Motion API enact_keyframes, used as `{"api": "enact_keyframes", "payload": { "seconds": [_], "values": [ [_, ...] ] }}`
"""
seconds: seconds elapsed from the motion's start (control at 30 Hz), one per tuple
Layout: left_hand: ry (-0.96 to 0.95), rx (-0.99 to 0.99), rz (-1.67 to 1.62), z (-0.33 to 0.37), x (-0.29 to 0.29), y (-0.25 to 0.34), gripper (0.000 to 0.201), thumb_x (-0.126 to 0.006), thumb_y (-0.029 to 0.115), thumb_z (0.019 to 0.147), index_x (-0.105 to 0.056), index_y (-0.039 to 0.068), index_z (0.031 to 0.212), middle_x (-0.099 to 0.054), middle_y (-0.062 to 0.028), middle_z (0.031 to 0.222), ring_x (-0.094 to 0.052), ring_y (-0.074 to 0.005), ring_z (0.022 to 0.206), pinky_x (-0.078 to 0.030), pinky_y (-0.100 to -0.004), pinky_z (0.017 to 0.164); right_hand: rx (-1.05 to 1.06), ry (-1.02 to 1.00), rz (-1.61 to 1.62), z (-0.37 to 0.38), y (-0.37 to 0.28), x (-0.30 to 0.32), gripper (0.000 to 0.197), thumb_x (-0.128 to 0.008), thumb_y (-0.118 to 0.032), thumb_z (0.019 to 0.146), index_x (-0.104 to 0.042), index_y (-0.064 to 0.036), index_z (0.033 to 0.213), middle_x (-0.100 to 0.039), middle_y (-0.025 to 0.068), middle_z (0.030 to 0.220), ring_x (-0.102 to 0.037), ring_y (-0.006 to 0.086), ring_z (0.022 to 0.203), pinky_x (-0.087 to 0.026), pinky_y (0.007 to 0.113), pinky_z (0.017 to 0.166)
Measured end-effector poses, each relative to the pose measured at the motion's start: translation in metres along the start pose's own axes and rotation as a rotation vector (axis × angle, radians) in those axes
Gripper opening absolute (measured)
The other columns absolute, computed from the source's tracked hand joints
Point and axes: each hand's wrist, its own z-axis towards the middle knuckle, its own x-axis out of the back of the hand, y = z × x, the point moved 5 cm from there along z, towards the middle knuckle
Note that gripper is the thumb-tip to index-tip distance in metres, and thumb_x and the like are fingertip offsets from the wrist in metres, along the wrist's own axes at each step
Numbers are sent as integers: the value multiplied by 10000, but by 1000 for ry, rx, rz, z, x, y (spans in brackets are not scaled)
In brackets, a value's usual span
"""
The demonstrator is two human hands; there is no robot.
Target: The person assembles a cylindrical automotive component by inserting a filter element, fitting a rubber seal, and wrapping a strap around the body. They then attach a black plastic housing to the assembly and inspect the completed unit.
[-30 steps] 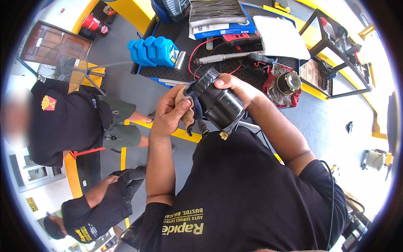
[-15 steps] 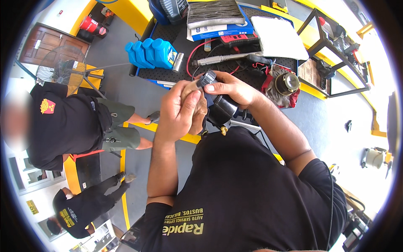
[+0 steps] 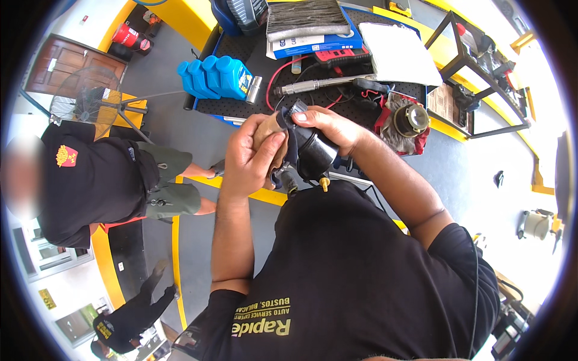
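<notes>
In front of my chest, my right hand [image 3: 338, 127] is closed round a glossy black cylindrical canister [image 3: 318, 155]. A small brass fitting [image 3: 325, 184] sticks out of the canister's lower end. Its ribbed dark upper end [image 3: 296, 109] shows by my right thumb. My left hand [image 3: 245, 157] grips a bunched brown and dark cloth [image 3: 270, 129], pressed against the canister's left side. Folds of the cloth and my own fingers hide much of that side.
Beyond my hands stands a black-topped cart [image 3: 253, 66]. On it are blue bottles [image 3: 218, 77], a metal bar tool [image 3: 313, 84], a pleated filter [image 3: 307, 21] and a red device [image 3: 341, 57]. A round metal part [image 3: 411, 120] sits at right; a person [image 3: 90, 174] stands left.
The cloth has shifted beside the canister, showing more of its dark part. The canister's brass end has swung slightly right. In the background at lower left, another person has moved.
</notes>
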Motion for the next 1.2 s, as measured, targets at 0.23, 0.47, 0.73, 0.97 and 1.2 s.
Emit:
{"api": "enact_keyframes", "payload": {
  "seconds": [0.23, 0.47, 0.73, 0.97, 1.2],
  "values": [
    [-115, 47, -175, -4, 23, -5, 363, -727, 121, 1005, -645, -12, 1333, -722, -42, 1122, -665, -93, 999, -543, -262, 874, -103, -103, 342, 8, 24, -12, 618, -707, -592, 960, -691, -53, 1263, -766, 113, 1139, -757, 206, 957, -614, 371, 868],
    [95, -37, 461, -4, 8, 14, 207, -667, 152, 1057, -585, 39, 905, -521, 0, 720, -461, -132, 593, -369, -338, 561, 159, 168, -317, 2, 4, -16, 727, -733, -569, 939, -611, 19, 1350, -715, 136, 1182, -689, 179, 1036, -563, 351, 925],
    [429, 110, 69, 3, 29, 10, 314, -604, 288, 1117, -592, 130, 847, -528, 55, 747, -527, -105, 699, -401, -359, 652, 315, 200, -309, -8, -4, -23, 733, -754, -516, 946, -572, 35, 1393, -696, 152, 1256, -637, 192, 1173, -493, 372, 1063],
    [502, -148, -441, -17, 30, 36, 639, -408, 583, 1122, -585, 36, 1401, -676, -160, 1350, -701, -298, 1206, -554, -491, 1066, 384, 164, -322, -10, 0, -18, 826, -798, -479, 920, -476, 26, 1490, -664, 142, 1281, -616, 201, 1203, -472, 372, 1089],
    [226, -72, 35, -13, -5, 14, 486, -391, 375, 1181, -513, 10, 1478, -665, -120, 1303, -662, -190, 1178, -534, -353, 1001, 866, 172, -545, -28, -15, -31, 1150, -958, -490, 661, -421, 47, 1524, -620, 196, 1370, -611, 291, 1300, -449, 431, 1146]
  ]
}}
